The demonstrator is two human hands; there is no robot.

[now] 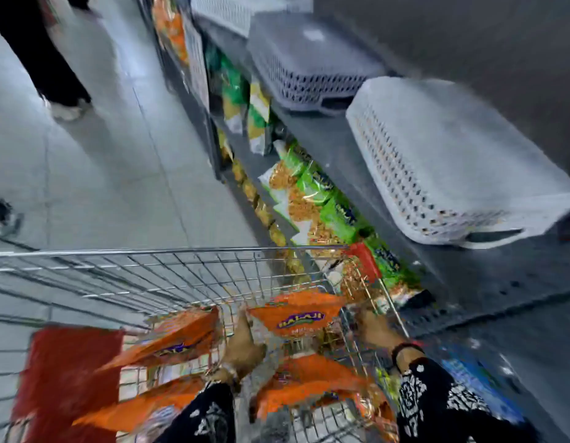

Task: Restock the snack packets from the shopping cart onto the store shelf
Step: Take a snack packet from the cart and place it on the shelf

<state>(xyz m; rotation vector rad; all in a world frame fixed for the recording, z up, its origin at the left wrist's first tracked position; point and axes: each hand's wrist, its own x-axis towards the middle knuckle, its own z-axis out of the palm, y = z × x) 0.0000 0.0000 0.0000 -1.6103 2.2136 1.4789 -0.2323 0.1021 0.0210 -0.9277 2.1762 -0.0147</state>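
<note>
- Left hand (245, 346) reaching into shopping cart (168, 251), fingers up at left edge of orange snack packet (298, 313); touching it, grip looks closed on that edge but blur too heavy, cannot tell for sure
- Right hand (374, 326) at right side of cart by the wire wall, near right edge of same packet; fingers smeared, cannot tell whether apart or together, or clamped on anything
- Black-and-white patterned sleeves (437, 398) on both arms, dark band at right wrist
- Held-up packet raised above the cart load, logo face toward camera, long axis roughly side to side, slightly tilted
- More orange packets (168, 343) lying in cart basket at mixed angles, some flat, some leaning; red flap (69, 372) at near left of cart
- Cart front rim running left to right across mid frame, red corner cap (365, 260) close to the shelf side
- Store shelf (341, 161) on right, running diagonally away; green and orange packets (309, 193) standing in a row along lower tier, just beyond cart's right front corner
- Top shelf board holding upturned perforated plastic baskets (453, 161), one white near, one grey farther back
- Open room: wide bare floor (101, 155) left of shelf and ahead of cart; tight gap between cart's right side and shelf edge
- Another person's dark trouser legs and shoe (65, 108) far upper left, well apart from cart
</note>
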